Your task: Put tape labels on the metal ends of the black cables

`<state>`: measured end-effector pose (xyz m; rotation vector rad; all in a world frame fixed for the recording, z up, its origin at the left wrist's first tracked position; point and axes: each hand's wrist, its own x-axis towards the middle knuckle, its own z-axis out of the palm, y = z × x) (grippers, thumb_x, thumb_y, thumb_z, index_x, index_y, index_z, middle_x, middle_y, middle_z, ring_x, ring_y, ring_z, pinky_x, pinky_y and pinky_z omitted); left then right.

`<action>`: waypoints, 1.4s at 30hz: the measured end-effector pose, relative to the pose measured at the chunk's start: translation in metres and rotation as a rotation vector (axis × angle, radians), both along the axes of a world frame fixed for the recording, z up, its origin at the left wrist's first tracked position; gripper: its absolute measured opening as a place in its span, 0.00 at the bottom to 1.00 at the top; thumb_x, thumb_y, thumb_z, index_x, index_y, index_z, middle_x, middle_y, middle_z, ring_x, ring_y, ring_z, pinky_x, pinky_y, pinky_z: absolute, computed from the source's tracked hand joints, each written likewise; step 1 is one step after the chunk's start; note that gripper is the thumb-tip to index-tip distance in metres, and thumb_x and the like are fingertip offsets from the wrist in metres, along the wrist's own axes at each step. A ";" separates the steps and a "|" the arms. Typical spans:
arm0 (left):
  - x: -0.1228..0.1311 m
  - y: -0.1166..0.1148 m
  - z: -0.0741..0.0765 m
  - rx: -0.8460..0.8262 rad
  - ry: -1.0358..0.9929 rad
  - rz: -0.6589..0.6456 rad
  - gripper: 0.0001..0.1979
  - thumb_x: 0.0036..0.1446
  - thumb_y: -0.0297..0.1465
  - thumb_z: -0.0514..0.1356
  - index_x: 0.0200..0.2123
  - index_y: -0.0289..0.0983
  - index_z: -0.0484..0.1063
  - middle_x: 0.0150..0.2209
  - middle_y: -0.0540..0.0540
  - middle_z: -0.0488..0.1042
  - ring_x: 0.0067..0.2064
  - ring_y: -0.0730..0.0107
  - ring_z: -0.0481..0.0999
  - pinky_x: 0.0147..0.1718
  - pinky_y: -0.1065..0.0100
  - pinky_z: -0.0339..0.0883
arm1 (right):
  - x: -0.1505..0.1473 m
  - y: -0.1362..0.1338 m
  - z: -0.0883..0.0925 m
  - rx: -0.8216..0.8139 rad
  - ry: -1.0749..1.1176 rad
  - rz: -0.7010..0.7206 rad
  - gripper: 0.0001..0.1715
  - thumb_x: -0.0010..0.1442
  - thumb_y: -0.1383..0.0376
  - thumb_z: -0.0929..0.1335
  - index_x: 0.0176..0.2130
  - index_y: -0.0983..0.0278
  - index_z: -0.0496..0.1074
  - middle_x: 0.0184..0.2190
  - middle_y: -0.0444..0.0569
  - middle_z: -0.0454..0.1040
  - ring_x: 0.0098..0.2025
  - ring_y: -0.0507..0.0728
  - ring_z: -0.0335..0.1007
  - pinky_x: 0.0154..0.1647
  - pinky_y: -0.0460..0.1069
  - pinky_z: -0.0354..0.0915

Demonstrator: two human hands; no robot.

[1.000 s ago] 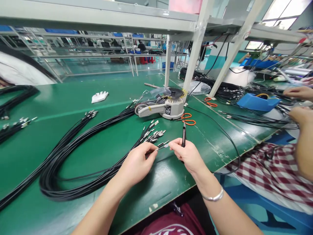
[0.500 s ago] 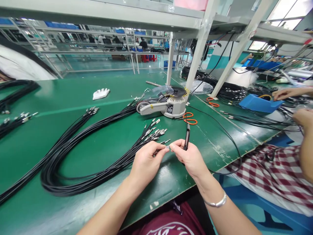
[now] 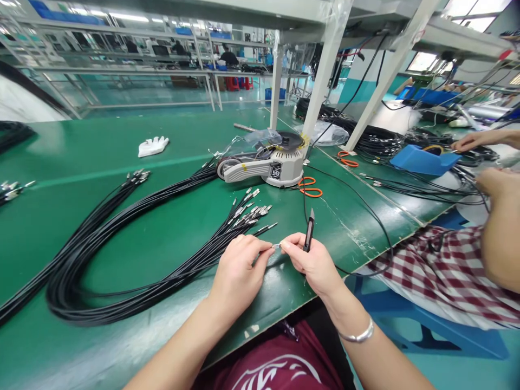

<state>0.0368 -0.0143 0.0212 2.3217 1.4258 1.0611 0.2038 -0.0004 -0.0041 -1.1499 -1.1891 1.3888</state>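
My left hand (image 3: 242, 266) is closed in a pinch on a small silvery cable end (image 3: 277, 246). My right hand (image 3: 312, 264) has thumb and forefinger at the other side of that piece. In the same right hand a black utility knife (image 3: 309, 233) is gripped, its blade pointing up and away from me. Just beyond the left hand lie the metal-tipped ends of a bundle of black cables (image 3: 134, 216), which curves across the table to the left. Fingers hide most of the pinched piece.
A grey tape dispenser (image 3: 280, 165) and orange-handled scissors (image 3: 311, 189) sit beyond my hands on the green table (image 3: 182, 195). A white glove (image 3: 153, 146) lies further back. To the right, a co-worker's hands are near a blue tape holder (image 3: 424, 160). Shelf posts (image 3: 325, 70) rise behind.
My view has shifted, so the table's things appear further left. More of the small silvery piece shows between my fingertips. Both hands keep their grips.
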 end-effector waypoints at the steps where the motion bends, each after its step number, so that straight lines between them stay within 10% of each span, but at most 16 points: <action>1: 0.000 0.001 -0.004 0.011 0.023 0.011 0.05 0.59 0.29 0.56 0.33 0.38 0.72 0.30 0.49 0.73 0.33 0.69 0.69 0.35 0.66 0.63 | 0.001 0.001 -0.001 0.012 -0.052 -0.008 0.18 0.54 0.53 0.69 0.31 0.67 0.72 0.19 0.39 0.63 0.17 0.45 0.48 0.17 0.43 0.47; 10: 0.004 0.013 -0.038 0.121 0.314 0.109 0.09 0.60 0.28 0.54 0.29 0.35 0.71 0.28 0.46 0.71 0.32 0.66 0.66 0.33 0.66 0.63 | 0.022 -0.019 -0.006 0.172 -0.718 -0.035 0.23 0.64 0.58 0.59 0.54 0.62 0.68 0.27 0.45 0.74 0.31 0.54 0.71 0.35 0.47 0.65; 19: 0.007 0.014 -0.049 0.121 0.386 0.147 0.09 0.60 0.28 0.55 0.27 0.35 0.70 0.27 0.46 0.71 0.33 0.65 0.68 0.32 0.67 0.64 | 0.007 -0.036 -0.008 0.320 -1.070 0.011 0.20 0.65 0.63 0.60 0.54 0.57 0.69 0.40 0.48 0.78 0.41 0.57 0.75 0.46 0.50 0.67; 42: 0.009 0.012 -0.047 0.159 0.427 0.154 0.11 0.60 0.28 0.54 0.26 0.37 0.70 0.25 0.48 0.72 0.32 0.66 0.68 0.30 0.67 0.62 | -0.002 -0.029 0.000 0.248 -1.294 0.101 0.21 0.65 0.61 0.59 0.55 0.56 0.68 0.38 0.51 0.79 0.36 0.58 0.76 0.37 0.50 0.68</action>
